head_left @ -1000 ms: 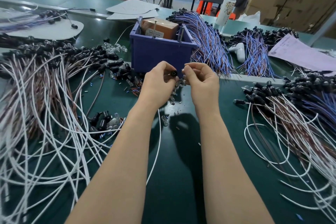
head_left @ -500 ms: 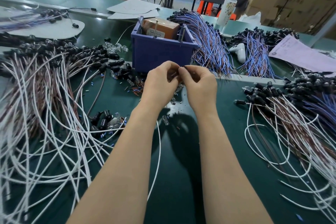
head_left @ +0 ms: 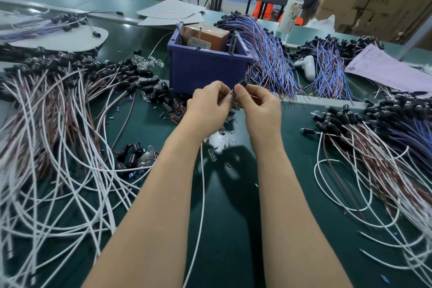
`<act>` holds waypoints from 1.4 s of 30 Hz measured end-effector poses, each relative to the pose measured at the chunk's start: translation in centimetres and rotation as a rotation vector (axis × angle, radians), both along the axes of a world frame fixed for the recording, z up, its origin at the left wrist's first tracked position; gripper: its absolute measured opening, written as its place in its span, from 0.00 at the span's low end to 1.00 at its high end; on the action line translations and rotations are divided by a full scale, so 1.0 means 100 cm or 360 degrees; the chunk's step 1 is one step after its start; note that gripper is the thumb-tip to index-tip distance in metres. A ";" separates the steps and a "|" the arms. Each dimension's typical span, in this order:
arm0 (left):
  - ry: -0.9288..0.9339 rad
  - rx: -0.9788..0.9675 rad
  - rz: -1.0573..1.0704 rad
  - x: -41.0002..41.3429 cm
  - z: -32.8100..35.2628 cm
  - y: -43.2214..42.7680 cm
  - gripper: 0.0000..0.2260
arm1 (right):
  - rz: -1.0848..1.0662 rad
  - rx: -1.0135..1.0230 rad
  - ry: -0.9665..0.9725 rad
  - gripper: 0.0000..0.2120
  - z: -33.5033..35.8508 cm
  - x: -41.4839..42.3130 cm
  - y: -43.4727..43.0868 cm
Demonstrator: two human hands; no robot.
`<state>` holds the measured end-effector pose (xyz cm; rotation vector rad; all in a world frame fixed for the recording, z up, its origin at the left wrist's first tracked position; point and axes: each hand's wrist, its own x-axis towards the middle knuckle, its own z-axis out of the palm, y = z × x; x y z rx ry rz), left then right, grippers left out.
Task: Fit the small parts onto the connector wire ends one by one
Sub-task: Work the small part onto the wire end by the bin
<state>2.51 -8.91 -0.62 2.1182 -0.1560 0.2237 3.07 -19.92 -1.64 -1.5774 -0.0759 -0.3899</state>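
Connector wires (head_left: 53, 138) lie heaped on the green table (head_left: 233, 241) at your left. Your left hand (head_left: 207, 106) curls its fingers round one white wire (head_left: 203, 194), its thin end (head_left: 227, 96) poking out toward the right. Just beside it, your right hand (head_left: 259, 107) pinches a small black part (head_left: 243, 83) between thumb and forefinger, in front of the blue bin (head_left: 205, 70). Another wire heap (head_left: 374, 170) lies at your right.

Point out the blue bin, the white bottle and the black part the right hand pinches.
blue bin (head_left: 205, 72): head view, front wall.
white bottle (head_left: 291, 13): head view, middle of body.
black part (head_left: 242, 82): head view, end showing above fingertips of the right hand (head_left: 259, 110).
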 end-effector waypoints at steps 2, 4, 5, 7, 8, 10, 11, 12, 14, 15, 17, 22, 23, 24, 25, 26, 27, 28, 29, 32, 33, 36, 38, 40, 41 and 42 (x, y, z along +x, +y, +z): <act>0.0020 0.0064 0.0000 -0.001 0.001 0.000 0.03 | -0.0060 0.0022 -0.0005 0.03 -0.002 0.000 0.001; 0.0050 0.0116 -0.0011 0.000 0.001 0.001 0.03 | -0.0099 0.0073 0.0005 0.04 -0.005 0.001 0.002; 0.0066 0.0143 -0.0018 0.000 0.001 0.001 0.04 | -0.0115 0.0097 0.0017 0.05 -0.006 0.001 0.003; 0.0091 0.0200 -0.0029 0.001 0.001 0.002 0.04 | -0.0137 0.0143 0.0045 0.04 -0.009 0.002 0.004; 0.0103 0.0223 -0.0035 0.001 0.001 0.003 0.04 | -0.0141 0.0157 0.0055 0.04 -0.009 0.002 0.004; 0.0129 0.0263 -0.0048 0.002 0.002 0.004 0.04 | -0.0150 0.0176 0.0071 0.06 -0.010 0.002 0.005; 0.0139 0.0281 -0.0049 0.003 0.002 0.004 0.04 | -0.0154 0.0188 0.0078 0.07 -0.010 0.002 0.006; 0.0144 0.0296 -0.0038 0.003 0.003 0.004 0.04 | -0.0155 0.0199 0.0085 0.07 -0.010 0.002 0.006; 0.0139 0.0330 0.0029 0.003 0.002 0.003 0.04 | -0.0148 0.0179 0.0093 0.04 -0.010 0.003 0.006; 0.0124 0.0357 0.0084 0.003 0.001 0.002 0.04 | -0.0148 0.0119 0.0090 0.03 -0.010 0.004 0.006; 0.0034 0.0391 0.0156 0.003 0.000 0.000 0.04 | -0.0172 -0.0074 0.0073 0.05 -0.010 0.005 0.006; -0.0269 0.0127 0.0067 0.001 0.001 -0.004 0.12 | -0.0159 -0.0311 0.0025 0.07 -0.009 0.005 0.006; -0.0291 0.0058 0.0085 0.000 -0.001 -0.004 0.11 | -0.0141 -0.0328 0.0005 0.09 -0.009 0.005 0.006; -0.0301 -0.0014 0.0101 0.001 -0.003 -0.004 0.10 | -0.0125 -0.0321 -0.0005 0.10 -0.008 0.004 0.005; -0.0304 -0.0076 0.0108 0.001 -0.005 -0.004 0.09 | -0.0124 -0.0297 -0.0001 0.11 -0.008 0.005 0.005; -0.0304 -0.0124 0.0110 0.001 -0.007 -0.004 0.08 | -0.0144 -0.0275 0.0014 0.11 -0.008 0.005 0.004; -0.0303 -0.0159 0.0110 0.002 -0.008 -0.004 0.08 | -0.0178 -0.0274 0.0038 0.10 -0.009 0.006 0.003; -0.0300 -0.0187 0.0109 0.002 -0.009 -0.004 0.08 | -0.0209 -0.0305 0.0069 0.09 -0.010 0.007 0.002; -0.0299 -0.0207 0.0105 0.002 -0.010 -0.003 0.08 | -0.0217 -0.0353 0.0096 0.09 -0.012 0.007 0.002; -0.0288 -0.0182 0.0077 0.002 -0.012 -0.002 0.07 | -0.0199 -0.0536 0.0071 0.08 -0.016 0.005 0.005; -0.0284 -0.0165 0.0065 0.002 -0.011 -0.001 0.07 | -0.0210 -0.0586 0.0037 0.08 -0.017 0.004 0.006; -0.0308 -0.0099 0.0016 0.001 -0.007 0.001 0.06 | -0.0244 -0.0716 -0.0030 0.09 -0.020 0.005 0.007; -0.0311 -0.0074 -0.0024 0.000 -0.004 0.000 0.06 | -0.0258 -0.0784 -0.0066 0.09 -0.022 0.005 0.008; -0.0310 -0.0080 -0.0063 0.000 -0.002 -0.001 0.06 | -0.0291 -0.0808 -0.0096 0.08 -0.023 0.006 0.008; -0.0305 -0.0078 -0.0076 -0.001 -0.002 -0.001 0.06 | -0.0311 -0.0814 -0.0102 0.07 -0.024 0.006 0.008; -0.0297 -0.0078 -0.0088 -0.001 -0.001 -0.002 0.06 | -0.0325 -0.0818 -0.0102 0.07 -0.025 0.006 0.008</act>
